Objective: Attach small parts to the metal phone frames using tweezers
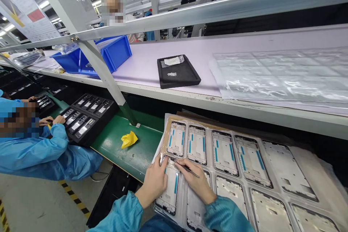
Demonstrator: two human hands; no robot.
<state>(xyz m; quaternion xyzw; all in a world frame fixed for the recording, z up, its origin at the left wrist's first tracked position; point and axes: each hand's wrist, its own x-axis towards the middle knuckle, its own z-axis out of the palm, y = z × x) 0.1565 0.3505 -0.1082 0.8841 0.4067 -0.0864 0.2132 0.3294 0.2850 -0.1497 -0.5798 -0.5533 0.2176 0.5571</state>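
Note:
My left hand point(155, 175) rests at the upper left end of a phone frame point(168, 192) with blue strips, its fingers bent together at the frame's edge. Whether it pinches a small part is hidden. Against the same end, my right hand point(195, 178) holds dark tweezers point(188, 169) between its fingers. The phone frame lies in a clear plastic tray point(187, 120) with several more frames in rows; those in the back row, such as one frame point(197, 144), mostly carry blue strips as well.
A yellow scrap point(129, 139) lies on the green bench point(108, 148). On the shelf point(144, 58) stand a black foam tray point(179, 74), blue bins point(116, 56) and clear plastic trays point(272, 76). At left a person in blue point(32, 156) works over black trays point(95, 116).

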